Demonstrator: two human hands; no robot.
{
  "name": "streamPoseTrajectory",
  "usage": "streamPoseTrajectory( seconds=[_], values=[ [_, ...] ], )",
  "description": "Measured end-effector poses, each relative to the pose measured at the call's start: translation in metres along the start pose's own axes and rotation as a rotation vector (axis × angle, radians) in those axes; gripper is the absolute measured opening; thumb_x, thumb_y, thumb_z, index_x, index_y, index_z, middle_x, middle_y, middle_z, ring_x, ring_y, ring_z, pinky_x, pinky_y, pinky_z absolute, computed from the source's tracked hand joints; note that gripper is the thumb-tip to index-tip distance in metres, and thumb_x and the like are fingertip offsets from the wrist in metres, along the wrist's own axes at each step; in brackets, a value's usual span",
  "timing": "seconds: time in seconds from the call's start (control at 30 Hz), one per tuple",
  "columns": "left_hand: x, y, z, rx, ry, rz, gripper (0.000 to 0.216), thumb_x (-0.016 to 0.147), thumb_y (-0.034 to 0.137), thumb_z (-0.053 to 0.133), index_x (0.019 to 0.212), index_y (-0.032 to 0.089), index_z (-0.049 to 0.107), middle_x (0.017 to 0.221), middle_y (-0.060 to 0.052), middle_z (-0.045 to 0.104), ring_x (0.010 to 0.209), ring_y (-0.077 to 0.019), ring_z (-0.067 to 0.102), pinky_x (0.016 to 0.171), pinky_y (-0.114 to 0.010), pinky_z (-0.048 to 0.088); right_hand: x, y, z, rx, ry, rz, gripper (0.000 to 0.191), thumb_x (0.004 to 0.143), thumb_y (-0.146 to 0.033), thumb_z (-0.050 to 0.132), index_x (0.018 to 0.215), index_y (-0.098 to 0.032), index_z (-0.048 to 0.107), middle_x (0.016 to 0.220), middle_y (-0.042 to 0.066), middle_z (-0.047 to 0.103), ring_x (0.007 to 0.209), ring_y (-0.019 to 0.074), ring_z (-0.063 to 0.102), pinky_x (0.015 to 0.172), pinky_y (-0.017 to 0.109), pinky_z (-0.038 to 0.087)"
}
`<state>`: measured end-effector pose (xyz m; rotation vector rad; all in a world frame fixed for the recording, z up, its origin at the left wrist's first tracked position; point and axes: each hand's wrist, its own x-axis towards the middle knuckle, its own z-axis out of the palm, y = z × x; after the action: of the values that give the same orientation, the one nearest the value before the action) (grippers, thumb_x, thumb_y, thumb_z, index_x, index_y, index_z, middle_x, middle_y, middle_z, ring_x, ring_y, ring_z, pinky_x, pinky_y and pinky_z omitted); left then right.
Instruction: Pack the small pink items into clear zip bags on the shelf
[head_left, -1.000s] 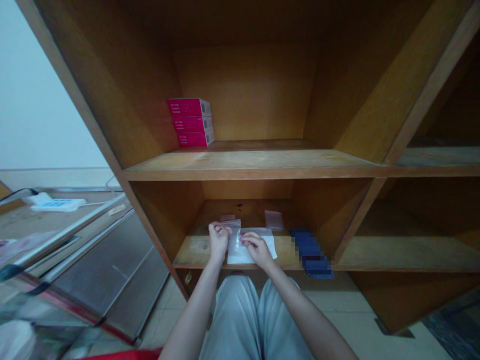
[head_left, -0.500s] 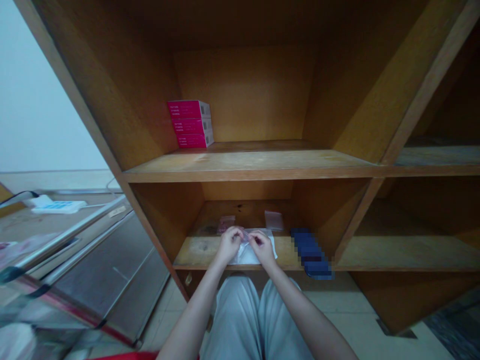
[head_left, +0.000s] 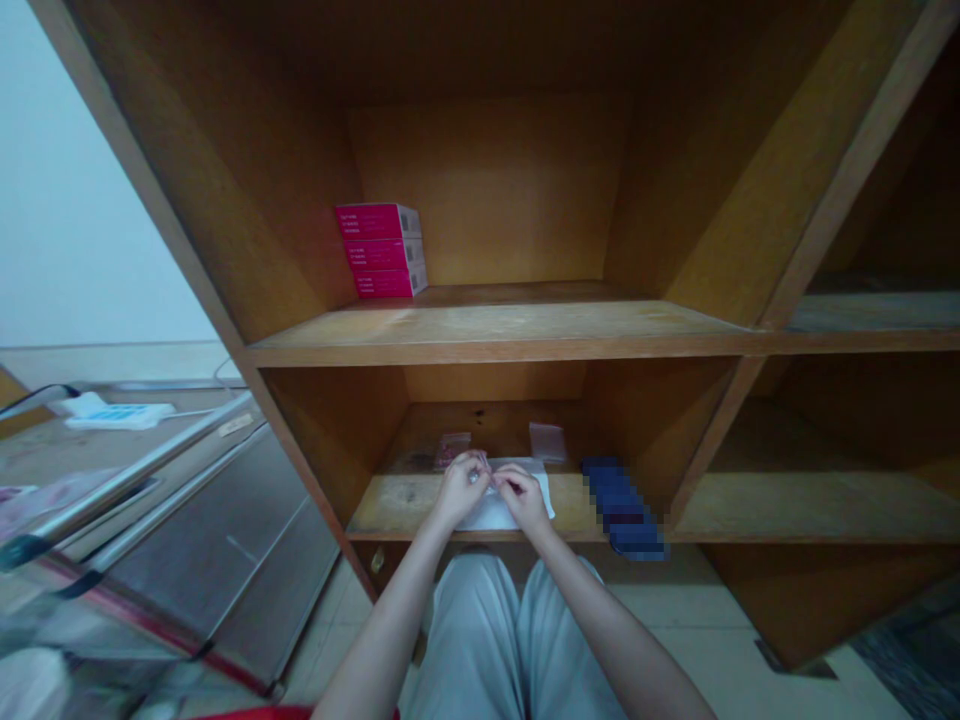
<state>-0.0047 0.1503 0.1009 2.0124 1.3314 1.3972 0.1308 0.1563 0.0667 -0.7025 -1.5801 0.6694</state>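
Note:
My left hand (head_left: 459, 485) and my right hand (head_left: 521, 495) meet over the front of the lower wooden shelf (head_left: 390, 505). Both pinch a small clear plastic bag (head_left: 486, 478) between their fingertips. Under them lies a white sheet (head_left: 544, 497) on the shelf. What the bag holds is too small to make out. A small pinkish bag (head_left: 452, 447) lies behind my left hand, and another clear bag (head_left: 547, 440) lies behind my right hand.
A blurred-out dark blue object (head_left: 622, 505) sits at the right of the same shelf. Three stacked pink boxes (head_left: 381, 250) stand at the back left of the upper shelf (head_left: 495, 335). A glass-topped counter (head_left: 127, 480) stands at left; my knees are below.
My left hand has moved right to join my right hand, and the clear bag, held upright a second ago, is now bunched between the fingertips of both hands.

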Motion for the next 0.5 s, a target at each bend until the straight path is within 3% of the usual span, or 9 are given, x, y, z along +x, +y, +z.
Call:
streamPoseTrajectory(
  seconds=[0.5],
  values=[
    [-0.0015, 0.0046, 0.0008, -0.009, -0.098, -0.052, 0.01, 0.065, 0.014, 0.052, 0.058, 0.017, 0.058, 0.089, -0.006, 0.057, 0.091, -0.0192, 0.052, 0.083, -0.033, 0.038, 0.0006, -0.0023, 0.0017, -0.048, 0.004, 0.039, 0.012, 0.073, -0.021, 0.05, 0.075, -0.018, 0.061, 0.074, 0.004, 0.062, 0.067, 0.0149, 0.056, 0.06, 0.026, 0.045]
  ],
)
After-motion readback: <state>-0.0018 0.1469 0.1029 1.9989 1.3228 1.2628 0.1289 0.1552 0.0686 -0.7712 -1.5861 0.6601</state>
